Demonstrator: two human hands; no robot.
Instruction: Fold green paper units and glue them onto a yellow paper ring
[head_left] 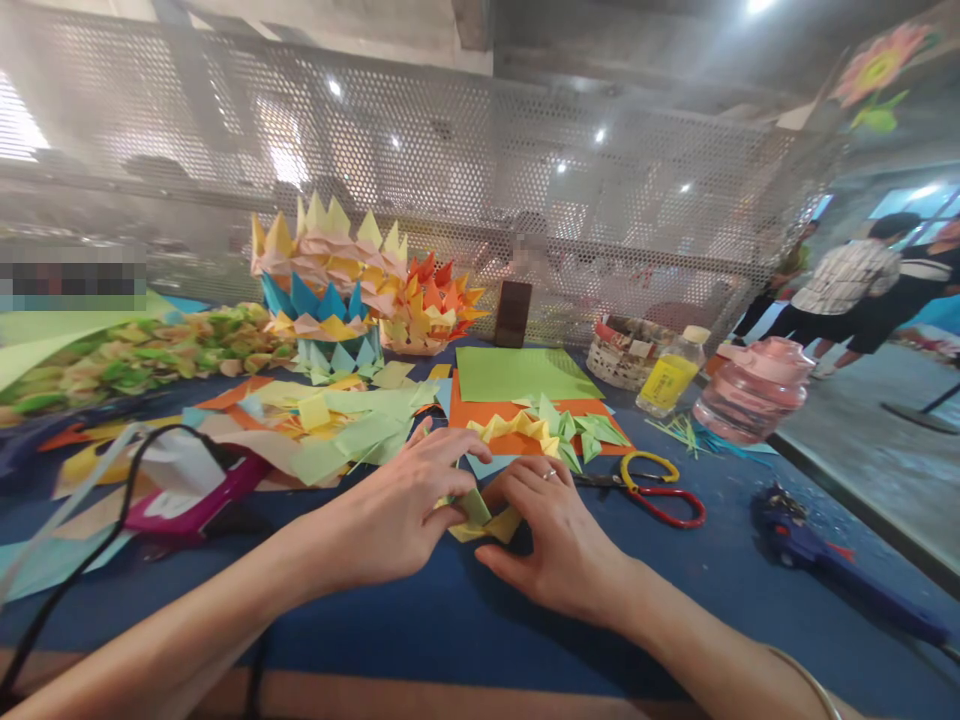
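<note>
My left hand (409, 505) pinches a small folded green paper piece (472, 507) between thumb and fingers, just above the table. Close beside it, my right hand (551, 525) curls its fingers behind a yellow folded paper strip (501, 525), with its thumb set apart in front. Part of the strip is hidden under the fingers. Behind my hands a zigzag of yellow folded paper (517, 428) runs on towards several pale green folded points (574, 430). Scissors (634, 480) with one yellow and one red handle lie by my right hand, their blades partly covered.
Paper crowns (322, 265) stand at the back. Loose coloured paper (352, 420) and a magenta device (195, 505) lie left. Green sheets (525, 372), a woven basket (626, 355), a yellow-labelled bottle (671, 375), a pink bottle (754, 390) and a blue glue gun (825, 565) are ahead and right.
</note>
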